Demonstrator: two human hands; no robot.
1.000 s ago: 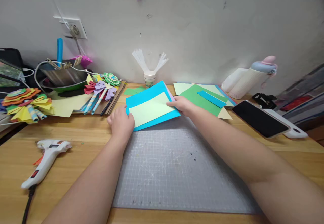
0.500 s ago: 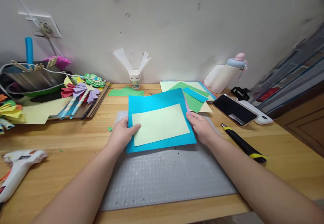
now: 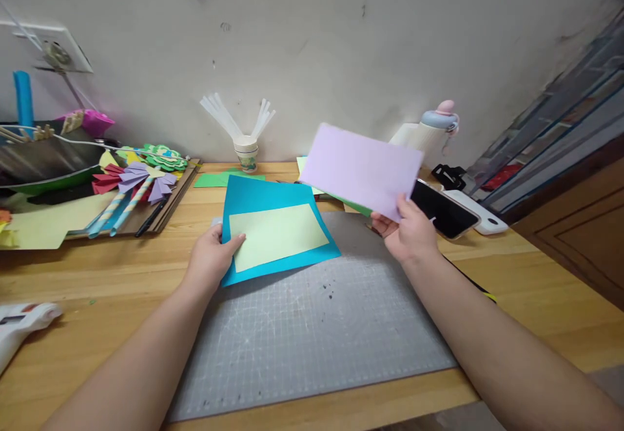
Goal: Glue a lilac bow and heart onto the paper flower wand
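My left hand [image 3: 214, 252] is closed on the left edge of a blue sheet of paper [image 3: 266, 190] and a smaller pale yellow sheet [image 3: 277, 235] lying on top of it, its thumb pressed on the yellow one. Both sheets are held slightly tilted over the grey cutting mat [image 3: 312, 333]. My right hand [image 3: 407, 233] pinches a light purple sheet of paper [image 3: 363, 168] by its lower right corner. That sheet is raised above the mat's far right side and hides part of the paper stack behind it.
Left stand paper flowers [image 3: 146, 177] on a cardboard stack, a metal pot [image 3: 49, 164] and a white glue gun [image 3: 26, 327]. A paper cup [image 3: 246, 155] with white sticks stands by the wall. A phone [image 3: 446, 213] and a bottle [image 3: 433, 132] are at the right; my right forearm mostly covers a utility knife [image 3: 487, 296].
The purple sheet, mostly hidden behind the blue one before, has come out to the right and up in my right hand. My left hand keeps the blue and yellow sheets, now further left.
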